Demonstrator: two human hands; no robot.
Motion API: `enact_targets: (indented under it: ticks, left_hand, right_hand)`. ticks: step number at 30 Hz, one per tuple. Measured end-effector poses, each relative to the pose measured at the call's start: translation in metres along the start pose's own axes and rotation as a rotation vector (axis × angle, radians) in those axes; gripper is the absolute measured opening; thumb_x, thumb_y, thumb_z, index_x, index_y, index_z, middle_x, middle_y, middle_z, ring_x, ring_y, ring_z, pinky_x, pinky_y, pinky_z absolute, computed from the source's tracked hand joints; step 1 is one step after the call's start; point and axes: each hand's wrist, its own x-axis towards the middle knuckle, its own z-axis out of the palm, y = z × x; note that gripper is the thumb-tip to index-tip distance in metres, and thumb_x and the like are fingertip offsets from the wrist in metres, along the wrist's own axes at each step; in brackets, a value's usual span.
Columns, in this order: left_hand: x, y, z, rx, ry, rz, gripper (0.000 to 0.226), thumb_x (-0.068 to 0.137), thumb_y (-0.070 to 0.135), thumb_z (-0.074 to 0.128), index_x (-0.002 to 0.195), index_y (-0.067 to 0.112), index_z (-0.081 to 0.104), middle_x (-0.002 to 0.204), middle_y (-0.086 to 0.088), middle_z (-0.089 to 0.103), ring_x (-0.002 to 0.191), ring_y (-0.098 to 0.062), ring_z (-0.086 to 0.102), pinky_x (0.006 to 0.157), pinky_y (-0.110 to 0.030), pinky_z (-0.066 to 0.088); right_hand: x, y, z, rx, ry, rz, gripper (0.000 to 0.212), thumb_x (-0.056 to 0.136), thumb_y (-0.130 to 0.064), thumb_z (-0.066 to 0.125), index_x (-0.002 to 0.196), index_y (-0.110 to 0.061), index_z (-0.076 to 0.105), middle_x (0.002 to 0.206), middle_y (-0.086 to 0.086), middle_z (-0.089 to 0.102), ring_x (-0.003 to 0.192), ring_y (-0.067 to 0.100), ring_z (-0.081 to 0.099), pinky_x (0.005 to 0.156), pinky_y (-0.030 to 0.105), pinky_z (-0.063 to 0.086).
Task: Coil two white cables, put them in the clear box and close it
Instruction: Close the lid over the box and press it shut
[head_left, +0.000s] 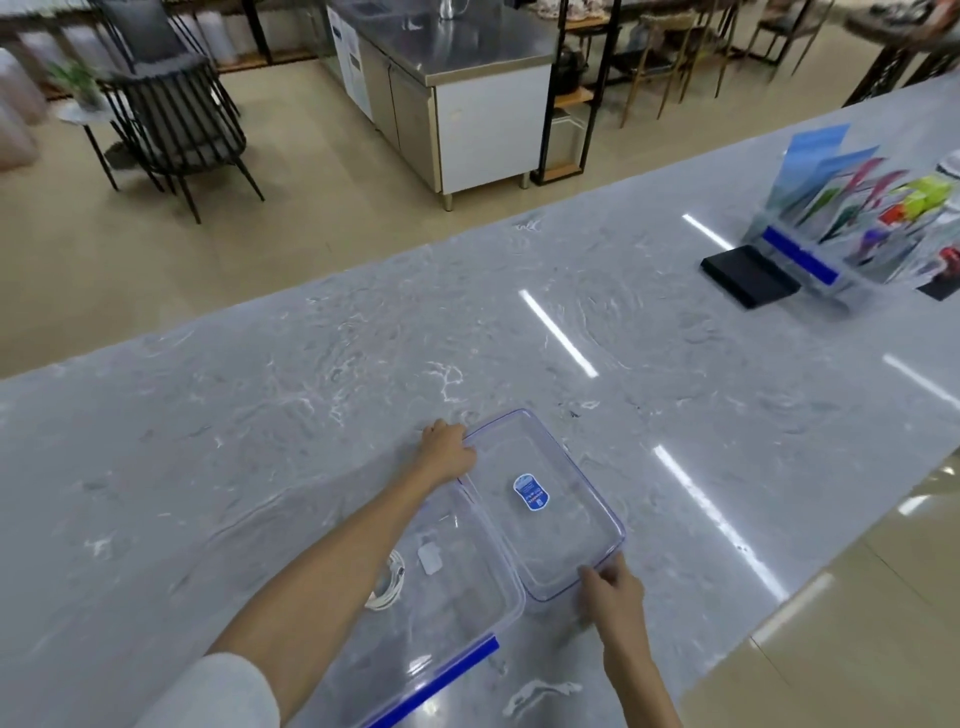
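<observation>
- counter (260, 415): grey marble under my fingers.
- clear box (467, 613): open, on the near side of both hands.
- lid (550, 545), as i judge it: left fingers (441, 432) curl over its far corner, right fingers (592, 574) pinch its near corner.
- white cable (387, 582): coiled in the box by my left forearm; i see only one.
- step: closing. next, lift the lid square over the box.

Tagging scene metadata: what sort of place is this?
Probably a cafe or shop-like commercial space: a long marble-look counter, a stainless steel undercounter unit, a black chair beyond it, and a leaflet stand.
</observation>
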Motion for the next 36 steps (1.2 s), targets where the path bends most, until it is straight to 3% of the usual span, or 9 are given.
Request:
enact_targets:
  ticks: [5,8,11,16,20,24,28,32,36]
  left_hand:
    - [-0.007,0.003,-0.038,-0.323,0.23,0.068,0.026,0.094,0.022,0.06,0.105,-0.002,0.062,0.106,-0.023,0.066,0.103,-0.035,0.059,0.092,-0.038,0.045]
    - [-0.031,-0.015,-0.077,-0.55,0.365,0.045,0.021,0.091,0.024,0.066,0.099,0.007,0.058,0.091,-0.007,0.063,0.084,-0.025,0.06,0.074,-0.035,0.049]
    - [-0.08,-0.06,-0.103,-0.737,0.339,-0.017,0.025,0.088,0.026,0.07,0.108,0.021,0.055,0.08,0.001,0.056,0.063,-0.012,0.055,0.058,-0.023,0.043]
    - [-0.193,-0.136,-0.07,-0.89,0.358,-0.27,0.033,0.088,0.01,0.07,0.115,0.016,0.053,0.079,-0.005,0.055,0.066,-0.018,0.056,0.063,-0.031,0.05]
    - [-0.261,-0.152,-0.025,-0.987,0.381,-0.467,0.017,0.089,0.003,0.065,0.103,0.008,0.057,0.081,-0.007,0.061,0.06,-0.012,0.057,0.048,-0.018,0.047]
    - [-0.291,-0.145,0.01,-0.961,0.384,-0.528,0.014,0.088,0.004,0.064,0.099,0.002,0.055,0.089,-0.019,0.063,0.069,-0.021,0.057,0.058,-0.029,0.046]
    - [-0.289,-0.135,0.024,-0.873,0.442,-0.5,0.014,0.085,0.003,0.066,0.097,0.0,0.06,0.094,-0.02,0.067,0.084,-0.035,0.066,0.075,-0.046,0.054]
    - [-0.284,-0.132,0.026,-0.773,0.485,-0.509,0.009,0.083,0.005,0.067,0.089,0.002,0.062,0.091,-0.017,0.069,0.08,-0.032,0.067,0.076,-0.043,0.053]
    - [-0.283,-0.134,0.025,-0.802,0.434,-0.539,0.017,0.084,0.007,0.068,0.099,0.006,0.061,0.098,-0.014,0.069,0.082,-0.026,0.067,0.079,-0.042,0.057]
  right_hand:
    - [0.01,-0.046,-0.005,0.194,-0.04,-0.208,0.048,0.085,0.006,0.049,0.127,-0.014,0.057,0.115,0.011,0.062,0.086,0.023,0.061,0.071,0.032,0.049]
    - [0.018,-0.088,-0.002,0.204,-0.072,-0.318,0.051,0.089,-0.004,0.052,0.136,-0.024,0.053,0.125,0.001,0.061,0.1,0.021,0.062,0.09,0.04,0.05]
    - [0.019,-0.118,0.015,0.183,-0.163,-0.391,0.05,0.092,-0.007,0.056,0.139,-0.019,0.05,0.128,0.006,0.062,0.112,0.027,0.061,0.1,0.047,0.048]
    - [-0.007,-0.118,0.059,0.0,-0.377,-0.467,0.042,0.091,-0.005,0.061,0.132,-0.01,0.056,0.121,0.008,0.066,0.098,0.018,0.065,0.083,0.028,0.051]
    - [-0.03,-0.086,0.073,-0.138,-0.498,-0.508,0.028,0.09,-0.01,0.063,0.117,-0.018,0.067,0.101,-0.005,0.072,0.082,-0.003,0.069,0.066,0.011,0.052]
    - [-0.039,-0.064,0.062,-0.26,-0.496,-0.524,0.038,0.089,-0.009,0.064,0.126,-0.014,0.063,0.111,0.001,0.071,0.095,0.015,0.068,0.085,0.033,0.053]
    - [-0.039,-0.054,0.049,-0.35,-0.44,-0.556,0.042,0.09,-0.007,0.063,0.131,-0.012,0.058,0.129,0.006,0.06,0.108,0.025,0.061,0.098,0.044,0.049]
    - [-0.043,-0.05,0.046,-0.364,-0.425,-0.577,0.042,0.092,-0.005,0.06,0.134,-0.009,0.055,0.133,0.01,0.057,0.112,0.027,0.059,0.1,0.041,0.047]
    - [-0.048,-0.049,0.047,-0.402,-0.419,-0.606,0.043,0.094,-0.007,0.058,0.136,-0.011,0.053,0.135,0.01,0.055,0.109,0.02,0.056,0.097,0.031,0.044]
